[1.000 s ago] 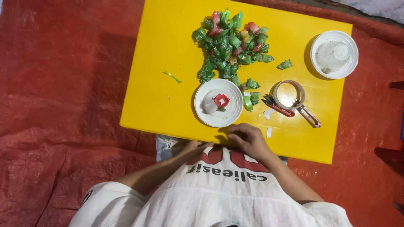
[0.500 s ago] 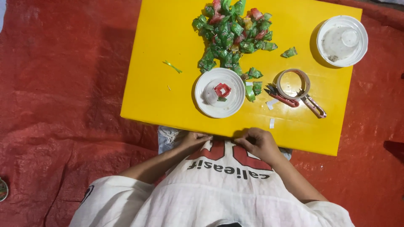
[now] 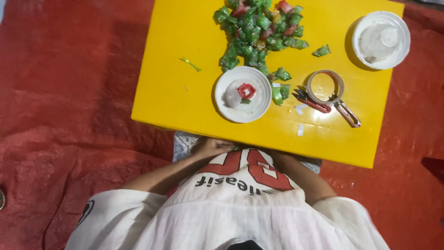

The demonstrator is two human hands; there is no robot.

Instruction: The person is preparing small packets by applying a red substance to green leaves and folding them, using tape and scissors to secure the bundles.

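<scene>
Our left hand (image 3: 210, 147) rests just under the near edge of the low yellow plastic table (image 3: 185, 97), fingers curled; whether they pinch anything we cannot tell. Our right hand is hidden beneath the table. The small white round plastic lid (image 3: 243, 94) sits near us, within easy reach, holding a red wrapper piece (image 3: 246, 90).

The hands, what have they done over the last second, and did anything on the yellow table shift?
The right hand drew back off the near edge of the yellow table and is now hidden beneath it. The left hand came in against the lap below that edge; what it holds cannot be seen. The white plate, green wrapper pile, tape roll and scissors stayed put.
</scene>
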